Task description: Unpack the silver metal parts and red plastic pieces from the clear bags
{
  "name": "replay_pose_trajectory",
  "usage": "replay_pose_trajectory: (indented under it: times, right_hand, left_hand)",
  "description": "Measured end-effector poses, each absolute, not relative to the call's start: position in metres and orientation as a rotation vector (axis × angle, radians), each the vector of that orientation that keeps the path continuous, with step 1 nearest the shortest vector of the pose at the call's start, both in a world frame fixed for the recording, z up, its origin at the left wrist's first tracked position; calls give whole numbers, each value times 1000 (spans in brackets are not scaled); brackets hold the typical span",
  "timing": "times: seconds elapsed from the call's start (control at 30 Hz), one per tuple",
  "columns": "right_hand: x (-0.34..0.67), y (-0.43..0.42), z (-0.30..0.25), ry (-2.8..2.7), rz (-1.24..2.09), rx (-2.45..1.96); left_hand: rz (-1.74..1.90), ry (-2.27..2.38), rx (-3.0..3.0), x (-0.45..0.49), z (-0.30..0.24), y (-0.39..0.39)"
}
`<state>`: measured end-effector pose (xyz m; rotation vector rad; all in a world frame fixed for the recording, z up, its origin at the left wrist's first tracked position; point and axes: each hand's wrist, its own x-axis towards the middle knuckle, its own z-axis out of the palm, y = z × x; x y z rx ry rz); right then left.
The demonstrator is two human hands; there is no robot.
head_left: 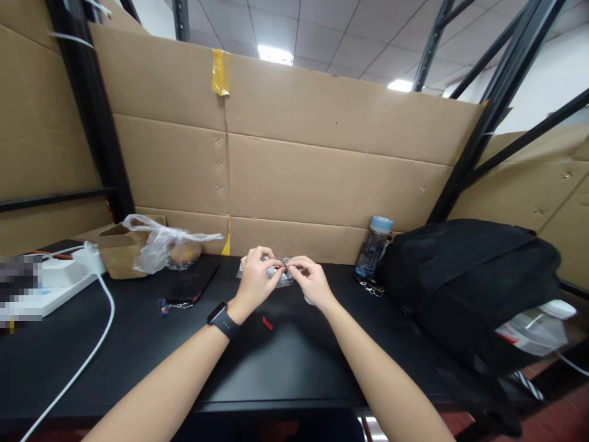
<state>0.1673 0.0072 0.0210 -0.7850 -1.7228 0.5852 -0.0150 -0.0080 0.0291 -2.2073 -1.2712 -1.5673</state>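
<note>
My left hand [258, 274], with a dark watch [223, 319] on its wrist, is closed in a pinch over the table. Close beside it, my right hand [313, 281] pinches too, and the fingertips of both almost meet. A small dark thing shows between them, too small to name. Just behind the fingers lies a clear crinkled plastic bag [286, 279], partly covered by the hands. On the table nearer to me is a small red loop [267, 323], apart from both hands.
A black table [294, 374] backs onto a cardboard wall [294, 178]. To the left are a power strip [59, 293] with a white cable, a plastic bag [159, 242] and a dark flat case [193, 282]. A bottle [372, 245] and black backpack [464, 282] stand right.
</note>
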Motion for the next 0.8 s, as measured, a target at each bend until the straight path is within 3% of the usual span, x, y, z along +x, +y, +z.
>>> replay_pose_trajectory:
  times: [0.47,0.8]
  right_hand:
    - [173,1,27,-2034,174,-781]
    - [178,0,28,-2128,212,-818]
  left_hand:
    - [-1447,-1299,-2411,-24,30,-1]
    - [-957,-1058,-2854,-32,17,7]
